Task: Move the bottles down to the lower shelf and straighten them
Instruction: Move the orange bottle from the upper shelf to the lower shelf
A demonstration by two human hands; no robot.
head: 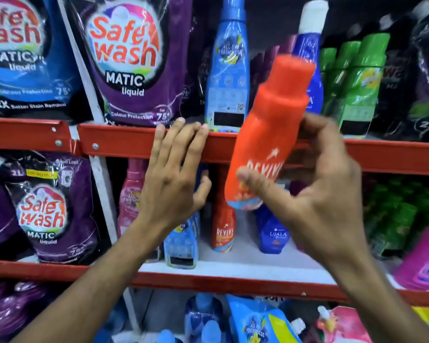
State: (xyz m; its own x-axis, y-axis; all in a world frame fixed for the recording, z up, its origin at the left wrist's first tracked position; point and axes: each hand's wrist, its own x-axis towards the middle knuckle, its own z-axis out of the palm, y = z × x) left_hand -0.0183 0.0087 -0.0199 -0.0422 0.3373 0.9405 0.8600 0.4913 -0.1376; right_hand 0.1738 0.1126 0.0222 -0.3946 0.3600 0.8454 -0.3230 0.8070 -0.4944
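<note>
Right hand (315,184) grasping tilted orange bottle (268,134) before upper shelf edge (124,142); left hand (174,174) spread, empty. Risk: its base toppling the red bottle (222,229) on the lower shelf (245,267).

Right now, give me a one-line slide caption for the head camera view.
Right hand carries a tilted orange Revive bottle toward the lower shelf; left hand open.

Red-edged shelving (144,144), seemingly shop racks
</note>
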